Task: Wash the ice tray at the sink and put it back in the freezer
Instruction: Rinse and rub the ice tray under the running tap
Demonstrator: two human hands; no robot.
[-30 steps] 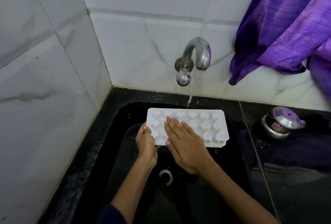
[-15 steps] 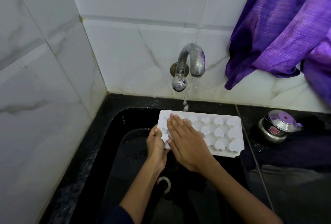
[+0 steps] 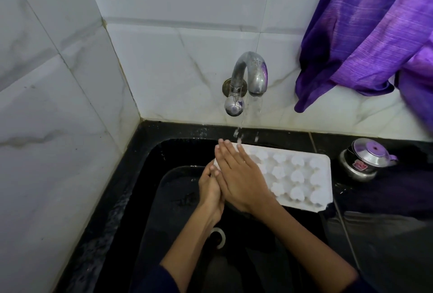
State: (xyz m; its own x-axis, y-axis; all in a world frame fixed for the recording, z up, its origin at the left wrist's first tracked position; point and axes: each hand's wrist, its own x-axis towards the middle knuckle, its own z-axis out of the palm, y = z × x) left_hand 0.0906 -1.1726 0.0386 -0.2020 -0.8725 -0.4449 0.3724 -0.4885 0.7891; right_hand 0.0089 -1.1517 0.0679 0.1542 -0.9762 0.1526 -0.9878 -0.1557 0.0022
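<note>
A white ice tray (image 3: pixel 302 176) with heart-shaped cells is held over the black sink (image 3: pixel 150 168), under the running tap (image 3: pixel 250 77). My left hand (image 3: pixel 209 189) grips the tray's left edge from below, thumb on top. Flat on the tray's left part lies my right hand (image 3: pixel 239 173), fingers straight, fingertips at the far edge where the water stream lands. The tray's left end is hidden by both hands.
A small steel pot with a lid (image 3: pixel 365 160) sits on the black counter at the right. Purple cloth (image 3: pixel 365 27) hangs over the wall at upper right. White marble tiles close the corner at the left. The drain ring (image 3: pixel 219 237) shows below my wrists.
The tray has shifted to the right under the tap. My right hand slid up along the tray's left part to its far edge. My left hand kept its hold.
</note>
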